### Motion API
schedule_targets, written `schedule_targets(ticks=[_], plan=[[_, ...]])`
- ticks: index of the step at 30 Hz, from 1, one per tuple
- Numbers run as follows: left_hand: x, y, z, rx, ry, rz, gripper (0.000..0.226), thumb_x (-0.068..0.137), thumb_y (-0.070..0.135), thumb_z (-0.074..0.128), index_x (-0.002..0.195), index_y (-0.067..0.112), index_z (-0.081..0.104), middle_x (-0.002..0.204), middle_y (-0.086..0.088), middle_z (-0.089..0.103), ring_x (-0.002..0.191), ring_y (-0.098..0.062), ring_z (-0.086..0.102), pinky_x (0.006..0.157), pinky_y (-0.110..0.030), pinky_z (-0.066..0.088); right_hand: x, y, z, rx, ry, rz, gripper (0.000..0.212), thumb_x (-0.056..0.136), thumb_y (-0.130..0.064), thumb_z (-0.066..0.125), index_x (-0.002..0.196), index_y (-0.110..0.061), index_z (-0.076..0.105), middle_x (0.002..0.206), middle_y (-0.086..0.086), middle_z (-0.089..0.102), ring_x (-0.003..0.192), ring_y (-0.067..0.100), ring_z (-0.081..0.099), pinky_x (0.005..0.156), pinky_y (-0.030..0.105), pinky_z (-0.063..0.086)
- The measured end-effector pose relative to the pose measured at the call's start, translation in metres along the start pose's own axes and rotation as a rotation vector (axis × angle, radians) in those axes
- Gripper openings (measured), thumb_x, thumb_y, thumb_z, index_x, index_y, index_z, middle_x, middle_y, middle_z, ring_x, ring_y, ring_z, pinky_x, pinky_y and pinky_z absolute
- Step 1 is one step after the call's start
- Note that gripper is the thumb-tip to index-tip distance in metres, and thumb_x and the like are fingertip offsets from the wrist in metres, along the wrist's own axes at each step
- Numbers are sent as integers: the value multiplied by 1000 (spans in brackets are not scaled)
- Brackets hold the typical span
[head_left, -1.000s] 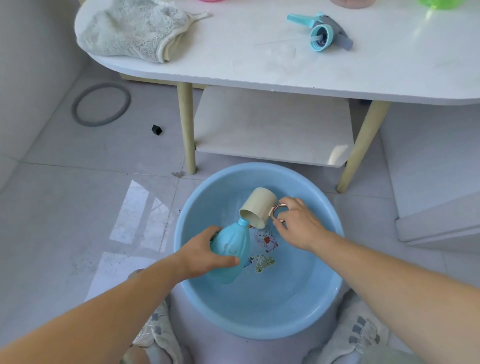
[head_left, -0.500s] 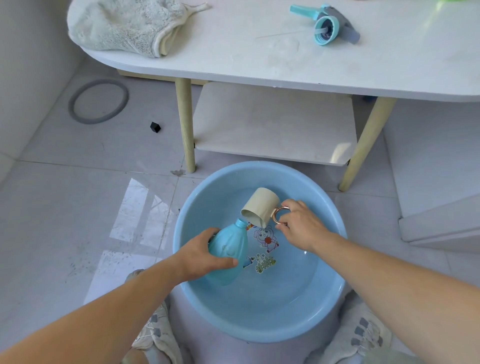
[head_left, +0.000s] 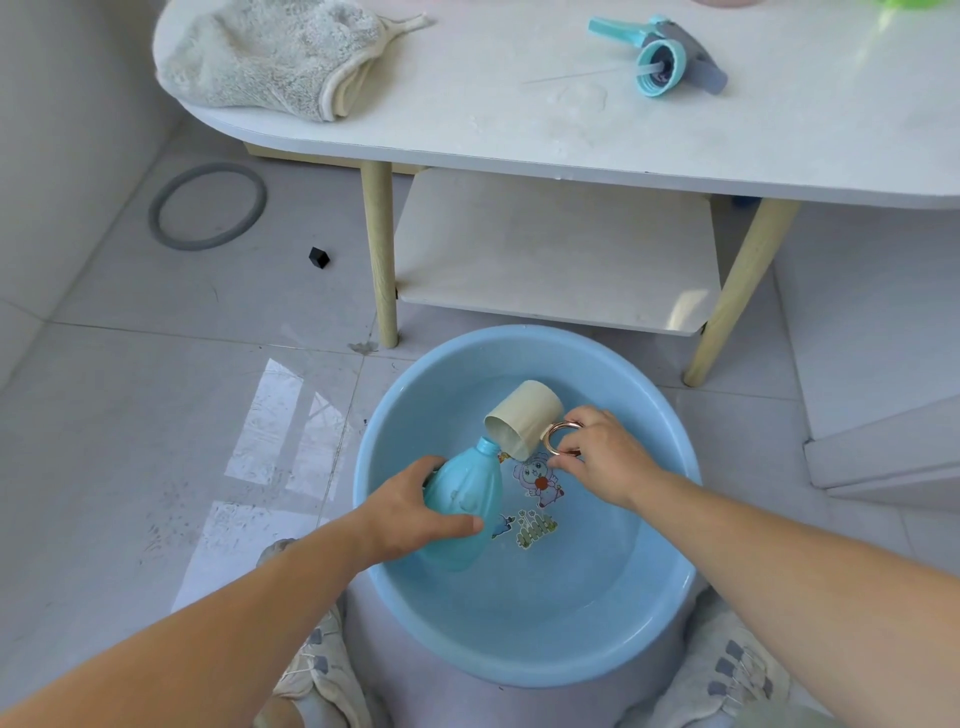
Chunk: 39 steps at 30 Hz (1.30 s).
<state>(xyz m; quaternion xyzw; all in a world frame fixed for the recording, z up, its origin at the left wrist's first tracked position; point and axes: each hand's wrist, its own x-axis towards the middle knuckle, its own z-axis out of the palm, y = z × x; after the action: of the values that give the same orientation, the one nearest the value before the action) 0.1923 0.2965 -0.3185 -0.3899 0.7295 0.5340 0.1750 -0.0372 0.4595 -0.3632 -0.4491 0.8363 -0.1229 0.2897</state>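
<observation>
basin wall (head_left: 670, 415) rings both hands, table edge (head_left: 571, 171) overhangs beyond, open above

There is one camera. It sits on the person's head and looks forward and down. The left hand (head_left: 410, 512) and right hand (head_left: 602, 462) reach in from the bottom, close to it. The basin (head_left: 519, 644) is right below. The table (head_left: 519, 130) is farther off, at the top.

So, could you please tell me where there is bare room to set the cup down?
The tabletop is bare between the towel and the spray head, and right of the spray head. The lower shelf shows nothing on it. The basin is crowded: the left hand holds the bottle and the right hand tips the cup there.
</observation>
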Motion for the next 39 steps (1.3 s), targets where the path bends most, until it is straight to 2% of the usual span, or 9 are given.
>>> schedule_targets(ticks=[4, 7, 9, 12, 16, 25, 30, 35, 39], plan=[[0, 0, -2, -18, 1, -12, 76, 70, 38, 94, 133, 26, 53, 115, 6, 68, 103, -11, 69, 88, -28, 58, 6, -11, -8, 252, 24, 121, 29, 91, -32, 68, 74, -9, 75, 93, 6, 60, 89, 24, 57, 80, 35, 47], [-4, 1, -6, -39, 9, -19, 94, 51, 56, 91, 131, 27, 53, 115, 6, 69, 103, -13, 70, 92, -35, 60, 5, -19, -22, 442, 5, 242, 38, 93, -35, 66, 60, -15, 63, 55, 0, 41, 52, 20, 39, 54, 29, 33], [-7, 4, -7, -43, 13, -9, 97, 48, 58, 89, 131, 27, 52, 115, 5, 68, 103, -14, 70, 92, -36, 60, 2, -22, -30, 549, -4, 282, 31, 93, -38, 66, 70, -18, 70, 62, 4, 56, 55, 22, 51, 56, 25, 38], [-16, 11, -9, -52, 15, -6, 93, 53, 52, 90, 132, 25, 48, 115, 3, 66, 103, -15, 69, 91, -36, 60, -5, -27, -46, 706, -17, 305, 25, 92, -38, 67, 78, -18, 73, 98, 7, 75, 96, 17, 71, 87, 30, 49], [-33, 27, -18, -30, 20, 40, 104, 42, 59, 87, 131, 27, 46, 116, 4, 66, 104, -15, 69, 93, -38, 60, -17, -38, -83, 815, 6, 248, 24, 91, -35, 70, 83, -13, 76, 96, 1, 76, 96, 14, 73, 110, 41, 44], [-75, 78, -58, 57, 47, 218, 74, 71, 29, 94, 131, 33, 50, 116, 6, 69, 103, -12, 71, 89, -34, 62, -65, -79, -170, 855, 129, 79, 23, 90, -27, 70, 80, -7, 75, 87, 3, 76, 97, 19, 73, 108, 42, 47], [-104, 104, -84, 260, 46, 328, 82, 64, 48, 93, 132, 37, 48, 118, 13, 65, 105, -8, 67, 92, -34, 60, -103, -109, -205, 849, 203, -17, 26, 92, -24, 68, 77, -4, 74, 92, 6, 76, 96, 21, 74, 107, 41, 48], [-133, 123, -97, 275, 88, 409, 76, 71, 39, 94, 131, 36, 47, 114, 14, 67, 101, -3, 67, 85, -24, 58, -134, -139, -230, 742, 290, -106, 30, 85, -38, 71, 77, -9, 76, 97, 7, 77, 97, 18, 74, 109, 47, 45], [-145, 126, -100, 186, 105, 456, 87, 58, 51, 92, 131, 38, 47, 114, 11, 69, 103, -8, 70, 91, -35, 60, -150, -156, -242, 670, 418, -197, 32, 82, -38, 72, 83, -7, 77, 92, 15, 76, 94, 32, 70, 103, 54, 47]])
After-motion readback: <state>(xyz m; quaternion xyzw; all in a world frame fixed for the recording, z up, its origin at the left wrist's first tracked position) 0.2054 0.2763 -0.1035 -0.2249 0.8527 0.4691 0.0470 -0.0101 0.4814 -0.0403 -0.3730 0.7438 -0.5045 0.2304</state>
